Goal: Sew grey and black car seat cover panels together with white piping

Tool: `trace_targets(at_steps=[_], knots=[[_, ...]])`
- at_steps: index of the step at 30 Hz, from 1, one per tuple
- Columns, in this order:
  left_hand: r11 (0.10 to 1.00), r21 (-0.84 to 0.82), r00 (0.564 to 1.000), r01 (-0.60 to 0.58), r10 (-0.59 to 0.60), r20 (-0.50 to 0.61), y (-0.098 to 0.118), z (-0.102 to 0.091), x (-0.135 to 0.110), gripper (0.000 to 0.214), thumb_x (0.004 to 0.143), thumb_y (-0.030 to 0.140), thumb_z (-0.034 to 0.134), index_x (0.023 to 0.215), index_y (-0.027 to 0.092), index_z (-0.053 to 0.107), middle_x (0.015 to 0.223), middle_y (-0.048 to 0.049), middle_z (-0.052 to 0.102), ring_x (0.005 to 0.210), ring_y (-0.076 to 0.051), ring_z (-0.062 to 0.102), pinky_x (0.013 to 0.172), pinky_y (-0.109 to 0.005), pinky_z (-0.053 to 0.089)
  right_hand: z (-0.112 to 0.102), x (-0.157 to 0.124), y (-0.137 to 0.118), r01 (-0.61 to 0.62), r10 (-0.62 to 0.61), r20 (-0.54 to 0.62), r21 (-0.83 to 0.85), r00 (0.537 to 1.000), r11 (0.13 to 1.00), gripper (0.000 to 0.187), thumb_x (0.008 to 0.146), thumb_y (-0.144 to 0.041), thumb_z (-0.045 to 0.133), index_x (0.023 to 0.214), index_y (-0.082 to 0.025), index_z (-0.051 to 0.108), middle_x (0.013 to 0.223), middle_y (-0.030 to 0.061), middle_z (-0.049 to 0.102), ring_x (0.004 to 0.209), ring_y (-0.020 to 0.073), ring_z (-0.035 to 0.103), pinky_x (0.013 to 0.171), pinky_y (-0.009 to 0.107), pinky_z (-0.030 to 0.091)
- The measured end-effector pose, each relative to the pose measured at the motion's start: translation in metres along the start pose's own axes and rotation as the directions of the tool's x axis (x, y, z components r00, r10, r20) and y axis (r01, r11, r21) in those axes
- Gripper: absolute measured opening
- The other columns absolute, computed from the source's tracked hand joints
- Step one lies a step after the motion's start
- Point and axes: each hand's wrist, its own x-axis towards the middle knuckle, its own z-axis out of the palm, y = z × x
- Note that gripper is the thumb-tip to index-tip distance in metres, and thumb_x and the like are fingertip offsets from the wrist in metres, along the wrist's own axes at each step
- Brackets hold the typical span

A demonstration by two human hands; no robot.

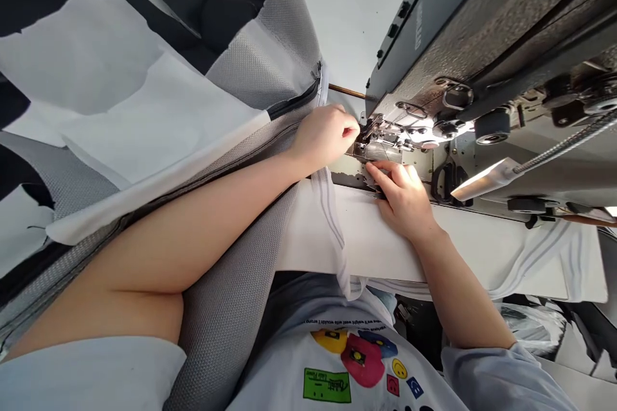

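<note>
**Sewing table**, white top. Items lying on it, by position relative to the hands:

- Industrial sewing machine: stands beyond both hands; its metal bed plate lies directly under the left hand and right hand.
- Black-handled scissors: just past the right hand, on the machine's bed.
- White cloth with grey stripes: beneath the right hand, spread along the near edge.
- Thin brown rod: just beyond the left hand.

A pale grey T-shirt with loose sleeves — they seem to end near the elbows, though the warped view makes that hard to judge. Its chest has a green patch, a red blob, a yellow smiley, and lines of small dark text.
</note>
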Motion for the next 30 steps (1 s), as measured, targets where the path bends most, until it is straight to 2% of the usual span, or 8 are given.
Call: trace_targets(at_steps=[13,17,21,30], knots=[[0.999,0.025,0.999,0.04,-0.041,0.036,0.0064,-0.0024,-0.0009,0.025,0.08,0.017,0.052,0.056,0.018,0.06,0.072,-0.0041,0.06,0.062,-0.015,0.05,0.056,-0.03,0.034,0.0008,0.0008,-0.0004,-0.011,0.011,-0.015,-0.018,1.0,1.0,0.065,0.073,-0.005,0.043,0.136,-0.015,0.05,0.122,0.0137,0.054,0.094,0.0273,0.049,0.083,0.044,0.046],[0.998,0.025,0.998,0.05,-0.051,0.042,0.0074,-0.0028,-0.0008,0.025,0.08,0.017,0.052,0.057,0.018,0.061,0.073,-0.0044,0.061,0.062,-0.015,0.05,0.056,-0.03,0.033,0.0014,0.0009,-0.0005,-0.02,0.02,-0.012,-0.007,1.0,1.0,0.068,0.072,-0.005,0.043,0.139,-0.018,0.048,0.123,0.013,0.054,0.094,0.0275,0.05,0.084,0.045,0.046],[0.998,0.022,0.997,0.055,-0.056,0.05,0.0069,-0.0029,-0.0009,0.025,0.081,0.016,0.051,0.059,0.018,0.063,0.075,-0.0049,0.062,0.062,-0.016,0.051,0.056,-0.031,0.033,0.0018,0.0005,-0.0001,-0.01,0.01,-0.032,-0.006,0.999,1.0,0.065,0.073,-0.005,0.042,0.137,-0.016,0.05,0.122,0.0136,0.055,0.092,0.0269,0.049,0.083,0.044,0.046],[1.0,0.021,1.0,0.023,-0.023,0.017,0.0048,0.0006,-0.0009,0.025,0.081,0.017,0.051,0.058,0.018,0.062,0.072,-0.0047,0.06,0.061,-0.016,0.051,0.055,-0.031,0.033,0.0009,0.0005,-0.0006,-0.031,0.031,-0.007,-0.002,0.999,1.0,0.069,0.073,-0.006,0.042,0.14,-0.02,0.047,0.123,0.0126,0.053,0.09,0.0263,0.049,0.083,0.045,0.046]])
